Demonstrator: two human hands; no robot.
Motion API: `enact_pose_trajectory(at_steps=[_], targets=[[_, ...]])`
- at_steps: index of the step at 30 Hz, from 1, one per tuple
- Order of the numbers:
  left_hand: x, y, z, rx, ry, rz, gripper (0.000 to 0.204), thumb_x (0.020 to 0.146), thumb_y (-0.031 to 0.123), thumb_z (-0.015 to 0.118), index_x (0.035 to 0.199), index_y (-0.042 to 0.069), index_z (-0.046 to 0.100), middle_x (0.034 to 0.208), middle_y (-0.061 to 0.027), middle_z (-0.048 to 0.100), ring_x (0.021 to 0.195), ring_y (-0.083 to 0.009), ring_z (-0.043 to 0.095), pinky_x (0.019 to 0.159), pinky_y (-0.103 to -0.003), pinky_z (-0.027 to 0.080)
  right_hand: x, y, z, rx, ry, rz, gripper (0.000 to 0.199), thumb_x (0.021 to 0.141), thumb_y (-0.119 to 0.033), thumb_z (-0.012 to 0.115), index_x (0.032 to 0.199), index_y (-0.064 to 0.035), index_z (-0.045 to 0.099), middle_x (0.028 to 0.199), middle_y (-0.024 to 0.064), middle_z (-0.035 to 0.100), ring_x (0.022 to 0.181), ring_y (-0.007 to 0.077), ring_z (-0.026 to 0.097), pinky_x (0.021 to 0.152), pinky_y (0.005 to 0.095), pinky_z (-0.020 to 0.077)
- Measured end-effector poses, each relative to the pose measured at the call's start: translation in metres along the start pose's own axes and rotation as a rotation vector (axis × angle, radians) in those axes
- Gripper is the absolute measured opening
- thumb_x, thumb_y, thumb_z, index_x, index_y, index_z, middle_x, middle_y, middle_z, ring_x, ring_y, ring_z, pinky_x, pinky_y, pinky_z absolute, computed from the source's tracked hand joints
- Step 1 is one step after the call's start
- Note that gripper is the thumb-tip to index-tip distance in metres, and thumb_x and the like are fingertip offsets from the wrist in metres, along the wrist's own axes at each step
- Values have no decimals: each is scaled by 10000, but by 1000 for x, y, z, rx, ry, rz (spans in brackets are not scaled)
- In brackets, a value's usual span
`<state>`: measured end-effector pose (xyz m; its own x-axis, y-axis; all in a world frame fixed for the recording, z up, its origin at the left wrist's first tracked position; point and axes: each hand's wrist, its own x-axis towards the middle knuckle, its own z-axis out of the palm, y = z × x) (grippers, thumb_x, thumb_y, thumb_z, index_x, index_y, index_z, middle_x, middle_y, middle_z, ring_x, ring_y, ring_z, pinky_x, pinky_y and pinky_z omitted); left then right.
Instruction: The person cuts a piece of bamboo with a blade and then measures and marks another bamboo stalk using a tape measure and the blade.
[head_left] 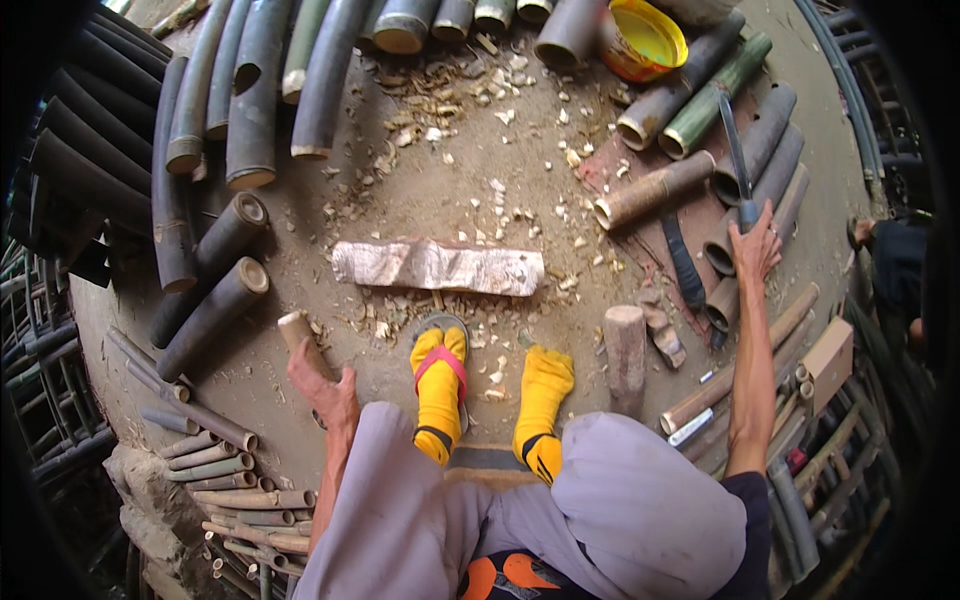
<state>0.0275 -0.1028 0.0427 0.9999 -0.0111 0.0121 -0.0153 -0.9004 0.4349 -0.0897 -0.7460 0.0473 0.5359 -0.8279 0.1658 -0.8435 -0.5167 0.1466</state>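
Observation:
My left hand [325,388] is closed around a short, round wooden piece [305,335], low at the left beside my knee. Its pale end points away from me, and my fingers hide the rest. Out to the right, my right hand [757,245] grips the dark handle of a long narrow-bladed knife [735,150]. The blade points away, passing over dark bamboo tubes [768,135]. A pale, rough-sided log [437,268] lies crosswise on the ground in front of my feet. Wood chips [500,190] are scattered around it.
Cut bamboo poles [330,80] lie at the far side and left. A yellow-and-red bucket [648,40] stands far right. A stubby wooden block [625,360] and a dark sheath-like strip [683,262] lie right of my feet. Thin bamboo [255,500] is stacked near left.

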Motion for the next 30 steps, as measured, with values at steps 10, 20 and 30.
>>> enact_pose_trajectory(at_steps=[10, 20, 30], targets=[[14, 60, 28, -322, -263, -54, 392, 691, 99, 661, 1072, 42, 587, 1090, -132, 528, 1049, -274, 519, 859, -384, 464, -199, -227, -49, 625, -99, -1109, 745, 665, -270, 773, 1324, -93, 474, 1002, 183, 621, 1049, 313, 559, 974, 463, 374], [-54, -46, -1, -177, 79, -134, 497, 611, 72, 680, 1098, 41, 582, 1106, -131, 557, 1098, -319, 509, 935, -395, 418, -220, -199, -42, 884, -746, -843, 880, 634, -425, 755, 1362, -79, 404, 745, 235, 645, 705, 407, 649, 654, 492, 533], [68, 157, -62, 266, -540, 864, 869, 505, 143, 805, 1315, 173, 490, 1374, -108, 410, 1347, -318, 310, 1134, -490, 149, -240, -163, -95, 716, -986, -980, 801, 665, -417, 743, 1337, -77, 470, 988, 233, 650, 816, 318, 619, 808, 433, 505]])
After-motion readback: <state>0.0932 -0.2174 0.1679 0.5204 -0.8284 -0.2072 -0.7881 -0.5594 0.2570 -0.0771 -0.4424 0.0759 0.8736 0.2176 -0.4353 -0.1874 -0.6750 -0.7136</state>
